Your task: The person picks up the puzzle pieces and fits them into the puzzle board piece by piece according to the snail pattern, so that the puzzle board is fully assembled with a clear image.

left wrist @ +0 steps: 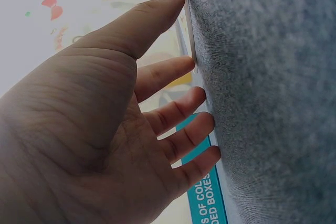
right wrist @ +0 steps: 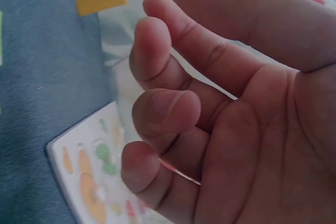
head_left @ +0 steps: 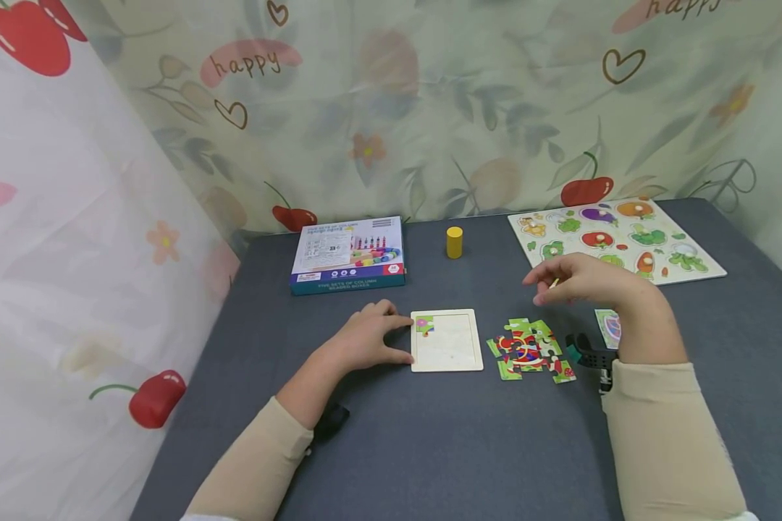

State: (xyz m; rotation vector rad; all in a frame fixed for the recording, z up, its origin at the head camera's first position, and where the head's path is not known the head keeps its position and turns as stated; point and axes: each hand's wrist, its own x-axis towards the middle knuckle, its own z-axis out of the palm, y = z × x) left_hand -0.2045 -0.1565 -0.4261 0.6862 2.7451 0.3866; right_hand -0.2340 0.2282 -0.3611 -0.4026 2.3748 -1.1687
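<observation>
My left hand (head_left: 363, 336) rests at the left side of a square wooden puzzle tray (head_left: 456, 347), thumb and index fingertips at its edge. In the left wrist view, its fingers (left wrist: 170, 111) are extended and spread. One green and pink jigsaw piece (head_left: 424, 324) lies in the tray's upper left corner. My right hand (head_left: 586, 278) hovers above the table, beyond a cluster of loose jigsaw pieces (head_left: 528, 351) with green and red pictures. Its fingers (right wrist: 152, 51) curl loosely, apart from the thumb, and nothing shows between them in the right wrist view.
A blue boxed set (head_left: 348, 257) lies at the back left, with a yellow cylinder (head_left: 454, 242) to its right. A vegetable picture board (head_left: 680, 250) lies at the back right, partly behind the right hand. A small picture card (head_left: 606, 325) is partly hidden by the right wrist.
</observation>
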